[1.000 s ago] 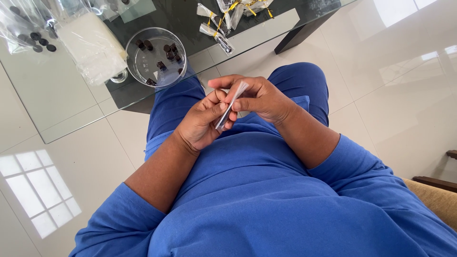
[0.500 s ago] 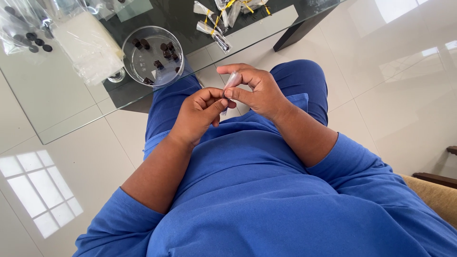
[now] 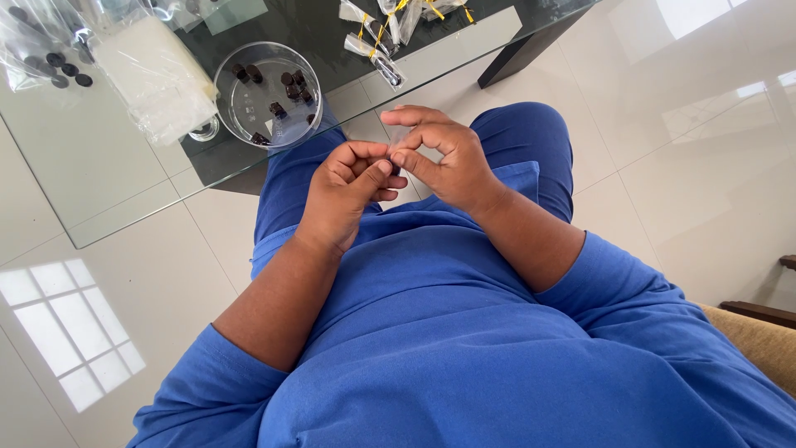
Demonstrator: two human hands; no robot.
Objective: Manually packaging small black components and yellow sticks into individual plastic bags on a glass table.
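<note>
My left hand and my right hand meet above my lap, in front of my blue top. Between their fingertips they pinch a small clear plastic bag, mostly hidden by the fingers. A dark speck shows at the pinch point; I cannot tell what it is. Both hands hover just off the near edge of the glass table.
A round clear glass bowl with several small dark pieces stands on the table near its edge. A stack of clear bags lies left of it. Filled small bags with yellow ties lie at the back. A wooden chair arm is at right.
The small bag was held out long and flat between both hands; now the fingers have closed in around it and it is almost hidden. The hands stayed in place above the lap.
</note>
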